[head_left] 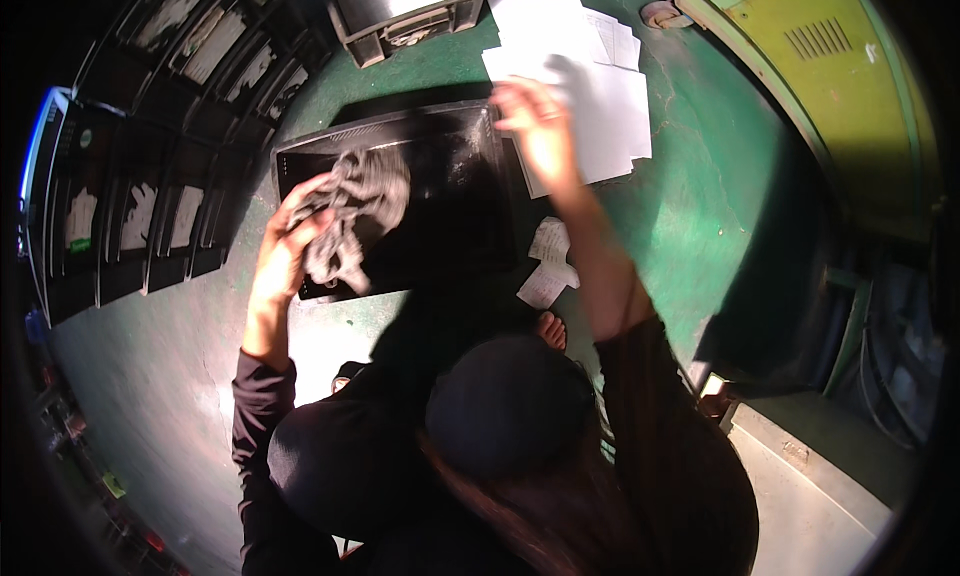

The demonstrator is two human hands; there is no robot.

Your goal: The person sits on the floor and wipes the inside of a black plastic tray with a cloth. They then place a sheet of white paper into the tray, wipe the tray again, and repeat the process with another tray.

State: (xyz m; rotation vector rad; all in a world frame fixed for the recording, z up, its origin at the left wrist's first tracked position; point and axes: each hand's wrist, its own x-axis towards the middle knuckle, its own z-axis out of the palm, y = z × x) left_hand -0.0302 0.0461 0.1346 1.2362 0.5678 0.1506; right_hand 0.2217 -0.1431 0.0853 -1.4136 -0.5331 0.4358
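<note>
I watch the left hand [285, 246] clamped on a crumpled grey rag [355, 216], pressing it against the inside of a black tray [450, 176] that sits on the green floor [700, 206]. The right hand [540, 126] grips the tray's far right corner, fingers closed over the rim, just beside a spread of white paper sheets [590, 86].

My judgement: the rag hangs loose below the hand, so a trailing fold could snag on the rim or drag grime back over the tray. The tray is steadied at one corner only; a hard push could slide it onto the papers or scatter the small paper slips [548, 266] by the bare foot [550, 328].

The floor is painted concrete, cracked and scuffed, in harsh light with deep shadow. Rows of black trays [150, 206] stand stacked at left, another bin [400, 11] lies beyond, and a yellow-green cabinet [830, 86] stands at right.
</note>
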